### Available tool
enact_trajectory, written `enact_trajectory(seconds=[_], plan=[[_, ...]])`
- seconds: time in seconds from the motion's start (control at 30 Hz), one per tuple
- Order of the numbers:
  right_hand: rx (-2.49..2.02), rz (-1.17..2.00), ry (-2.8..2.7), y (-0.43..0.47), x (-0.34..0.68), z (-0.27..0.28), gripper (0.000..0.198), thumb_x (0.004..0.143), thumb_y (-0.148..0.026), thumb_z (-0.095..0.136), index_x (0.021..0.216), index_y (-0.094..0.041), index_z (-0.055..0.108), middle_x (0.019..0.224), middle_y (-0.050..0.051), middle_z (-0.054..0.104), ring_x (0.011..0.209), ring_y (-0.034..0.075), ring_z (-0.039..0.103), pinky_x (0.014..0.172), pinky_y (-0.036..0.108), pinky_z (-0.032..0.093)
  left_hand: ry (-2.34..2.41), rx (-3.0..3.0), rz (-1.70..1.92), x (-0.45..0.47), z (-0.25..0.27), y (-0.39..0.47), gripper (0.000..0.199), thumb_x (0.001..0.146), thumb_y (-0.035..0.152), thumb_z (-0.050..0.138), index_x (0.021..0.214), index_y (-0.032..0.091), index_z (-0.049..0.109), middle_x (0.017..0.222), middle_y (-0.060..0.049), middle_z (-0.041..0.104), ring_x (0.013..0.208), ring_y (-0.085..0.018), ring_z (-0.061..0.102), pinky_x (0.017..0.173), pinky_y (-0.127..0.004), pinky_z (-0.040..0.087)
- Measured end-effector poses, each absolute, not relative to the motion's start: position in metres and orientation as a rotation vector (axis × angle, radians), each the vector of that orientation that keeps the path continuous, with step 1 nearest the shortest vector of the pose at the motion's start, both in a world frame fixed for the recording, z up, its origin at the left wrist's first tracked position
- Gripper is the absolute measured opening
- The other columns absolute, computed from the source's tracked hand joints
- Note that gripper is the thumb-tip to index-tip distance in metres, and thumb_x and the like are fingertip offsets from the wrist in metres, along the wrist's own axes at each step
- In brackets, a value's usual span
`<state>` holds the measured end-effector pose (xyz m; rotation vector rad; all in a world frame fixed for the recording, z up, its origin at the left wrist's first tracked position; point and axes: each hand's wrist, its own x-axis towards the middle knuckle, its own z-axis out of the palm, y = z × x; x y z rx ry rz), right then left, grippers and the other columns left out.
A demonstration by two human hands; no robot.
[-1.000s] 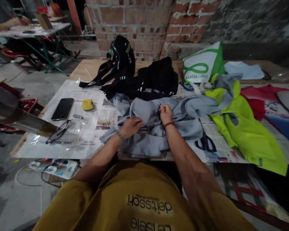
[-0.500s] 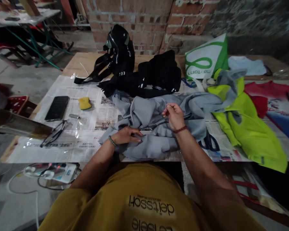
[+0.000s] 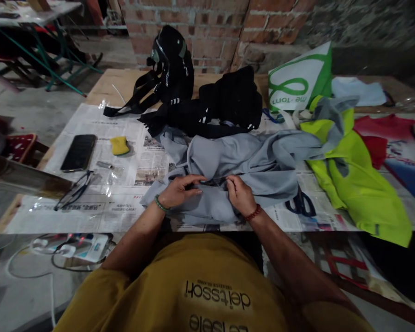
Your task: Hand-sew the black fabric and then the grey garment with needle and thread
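A crumpled grey cloth garment (image 3: 214, 154) lies in front of me at the table's near edge. My left hand (image 3: 180, 191), with a green bead bracelet at the wrist, rests on its near part, fingers curled and thumb against the fabric, a fold between them. Opposite, my right hand (image 3: 241, 194), wearing a red bracelet, is closed in a pinch at the same fold. Whatever sits between its fingertips is too small to make out. Dark-handled scissors (image 3: 301, 203) lie right of the garment, partly under it.
Black bag (image 3: 174, 69), black clothing (image 3: 231, 101) and a white-green bag (image 3: 299, 80) stand behind. To the right lies a yellow-green garment (image 3: 359, 184). Leftward are a phone (image 3: 79, 152), sponge (image 3: 119, 145), glasses (image 3: 76, 191) and tube (image 3: 46, 180). A power strip (image 3: 86, 246) hangs below.
My right hand has come down and toward me from above the garment to the fold by my left hand. My left hand's fingers have curled more around the fabric.
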<state>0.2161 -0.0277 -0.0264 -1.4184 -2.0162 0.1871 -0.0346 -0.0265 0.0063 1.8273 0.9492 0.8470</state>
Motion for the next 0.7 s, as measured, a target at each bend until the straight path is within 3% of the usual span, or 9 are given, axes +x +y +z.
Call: enact_trajectory(seconds=[0.37,0.53,0.7], plan=[[-1.411,-0.209,-1.749,0.004,0.252,-0.016,0.027,0.094,-0.032,0.035,0.104,-0.017,0.055,0.093,0.013,0.064,0.089,0.021,0.064,0.079,0.034,0.050,1.274,1.781,0.781,0.005,0.001,-0.020,0.039,0.072,0.028,0.070,0.109,0.017,0.066,0.086,-0.002,0.067,0.075,-0.012,0.060,0.070,-0.022,0.047],[-1.486,-0.083,-1.689,-0.017,0.252,-0.036,0.025,0.092,-0.033,0.037,0.099,-0.019,0.056,0.084,0.010,0.066,0.079,0.020,0.064,0.074,0.033,0.051,1.237,1.768,0.760,0.011,-0.007,-0.026,0.014,0.076,0.027,0.067,0.080,0.014,0.071,0.078,-0.002,0.069,0.074,-0.013,0.062,0.071,-0.024,0.047],[-1.487,0.177,-1.527,-0.027,0.254,-0.030,0.023,0.092,-0.036,0.041,0.096,-0.020,0.056,0.072,0.003,0.063,0.065,0.016,0.062,0.067,0.031,0.051,1.123,1.670,0.791,0.008,-0.012,-0.028,0.014,0.075,0.025,0.067,0.082,0.014,0.072,0.081,-0.004,0.070,0.077,-0.014,0.063,0.073,-0.024,0.049]])
